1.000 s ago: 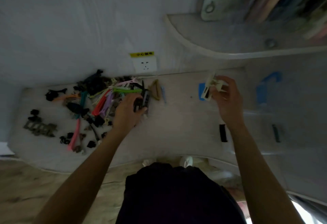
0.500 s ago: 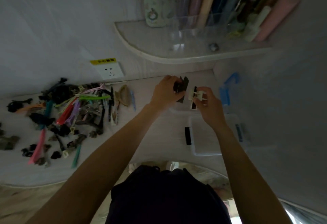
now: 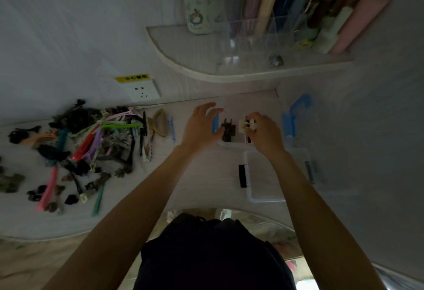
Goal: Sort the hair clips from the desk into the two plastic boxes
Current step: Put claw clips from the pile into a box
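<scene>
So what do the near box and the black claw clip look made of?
Near box: clear, glossy plastic; the desk shows through its walls. Black claw clip: probably hard moulded plastic with a dull finish, though the dim light leaves that open.

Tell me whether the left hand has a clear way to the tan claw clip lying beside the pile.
Probably yes. The left hand is open and empty, and the tan claw clip lies uncovered just to its left, with only bare desk between.

The picture is dim and a bit grey. The edges bend and look stretched. A small bright spot shows at the bottom right corner. Things on the shelf (image 3: pixel 241 69) look soft and blurry.
</scene>
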